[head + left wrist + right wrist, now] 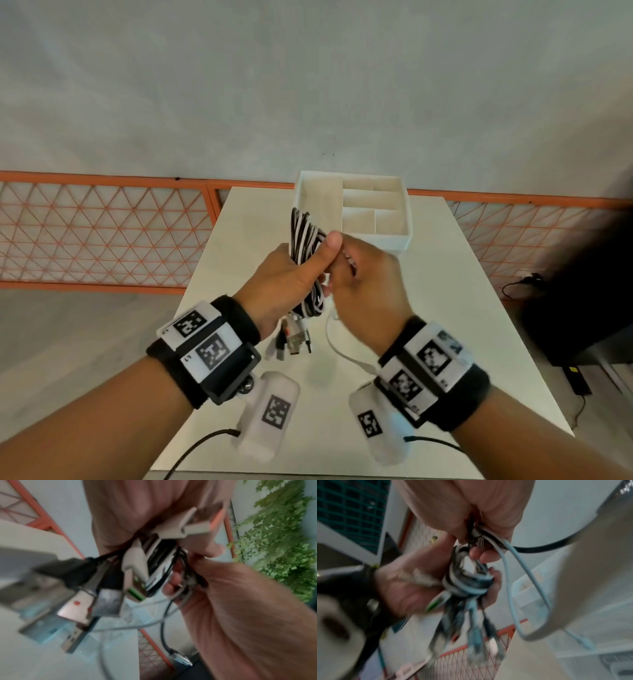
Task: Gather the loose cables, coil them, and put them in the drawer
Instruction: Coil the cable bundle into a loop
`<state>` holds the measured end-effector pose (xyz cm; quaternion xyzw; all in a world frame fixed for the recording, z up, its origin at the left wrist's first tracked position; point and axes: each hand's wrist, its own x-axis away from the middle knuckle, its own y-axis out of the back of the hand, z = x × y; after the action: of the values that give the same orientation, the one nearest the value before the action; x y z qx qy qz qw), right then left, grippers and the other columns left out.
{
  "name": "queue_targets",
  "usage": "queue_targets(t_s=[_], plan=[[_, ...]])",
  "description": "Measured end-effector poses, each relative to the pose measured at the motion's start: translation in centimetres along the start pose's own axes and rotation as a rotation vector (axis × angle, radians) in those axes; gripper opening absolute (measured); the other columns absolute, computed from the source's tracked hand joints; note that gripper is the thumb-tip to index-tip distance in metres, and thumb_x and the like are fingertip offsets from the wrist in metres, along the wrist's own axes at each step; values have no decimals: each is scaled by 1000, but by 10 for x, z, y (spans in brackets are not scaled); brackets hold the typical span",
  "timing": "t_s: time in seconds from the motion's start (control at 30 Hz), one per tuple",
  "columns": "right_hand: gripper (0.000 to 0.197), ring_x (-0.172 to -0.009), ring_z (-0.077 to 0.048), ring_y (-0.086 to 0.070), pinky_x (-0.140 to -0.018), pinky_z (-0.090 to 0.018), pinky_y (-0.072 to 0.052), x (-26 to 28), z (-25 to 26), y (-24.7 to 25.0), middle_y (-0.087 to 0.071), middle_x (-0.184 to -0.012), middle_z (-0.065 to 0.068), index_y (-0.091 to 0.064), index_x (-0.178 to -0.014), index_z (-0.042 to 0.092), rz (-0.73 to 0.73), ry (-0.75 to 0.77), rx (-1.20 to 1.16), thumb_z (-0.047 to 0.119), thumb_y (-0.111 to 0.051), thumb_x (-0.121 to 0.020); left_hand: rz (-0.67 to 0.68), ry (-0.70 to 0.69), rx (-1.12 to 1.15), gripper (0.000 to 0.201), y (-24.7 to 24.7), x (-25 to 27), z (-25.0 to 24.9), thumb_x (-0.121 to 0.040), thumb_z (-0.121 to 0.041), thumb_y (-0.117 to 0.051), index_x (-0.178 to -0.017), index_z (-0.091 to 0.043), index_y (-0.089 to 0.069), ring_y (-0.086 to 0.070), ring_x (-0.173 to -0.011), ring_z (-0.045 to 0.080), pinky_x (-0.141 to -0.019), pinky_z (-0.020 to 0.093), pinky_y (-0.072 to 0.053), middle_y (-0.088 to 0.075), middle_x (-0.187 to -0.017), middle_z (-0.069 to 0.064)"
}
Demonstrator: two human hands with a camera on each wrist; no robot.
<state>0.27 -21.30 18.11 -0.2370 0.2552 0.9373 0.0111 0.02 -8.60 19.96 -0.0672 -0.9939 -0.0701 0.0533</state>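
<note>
Bundle of black and white cables (306,253), looped into a long coil, held upright at centre frame above the white table (445,291). Gripped round its middle by the left hand (284,284), fingers curled about the strands and thumb pressed across the front. USB plugs (291,339) dangling from the bundle's lower end, just below that hand; large and blurred in the left wrist view, one with a green tongue (135,592). Right hand (366,287) touching the bundle from the right, fingers curled and pinching a loose white cable (337,346) that trails down toward the right wrist; fingertips hidden behind the left thumb in the head view. Exact strands pinched hard to make out in the smeared right wrist view, where a pale cable (513,574) loops from the fingers. White drawer (404,240) with dividers further up the table, just behind the hands, its near left corner hidden by the coil. Orange lattice fence (102,233) behind, at mid-frame left and right.
</note>
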Motion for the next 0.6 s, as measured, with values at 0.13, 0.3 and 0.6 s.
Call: queue_targets(t_s=[0.13,0.3,0.6], plan=[[36,-92,-23,-59,-78,-40,-53,15,3,-27,-61,-104,-10,-66,-113,3,40,75,114,17,-38,-94,-38,169,233,47,-4,-6,-4,-76,-59,-71,-80,-12,-74,-71,-62,18,-57,26,-53,-72,-68,4],[34,-105,-19,-54,-89,-32,-50,19,-3,-15,-51,-111,-2,-70,-113,13,179,29,-3,31,-49,-93,-144,218,384,39,7,-8,3,-82,-45,-74,-92,-8,-71,-69,-72,27,-69,36,-54,-70,-80,13],[19,-65,-9,-56,-57,-19,-45,22,-16,-10,-57,-78,1,-71,-72,5,116,119,-148,-5,-60,-84,-24,111,233,26,9,-1,8,-84,-8,-68,-101,11,-63,-60,-77,31,-68,37,-51,-57,-84,20]])
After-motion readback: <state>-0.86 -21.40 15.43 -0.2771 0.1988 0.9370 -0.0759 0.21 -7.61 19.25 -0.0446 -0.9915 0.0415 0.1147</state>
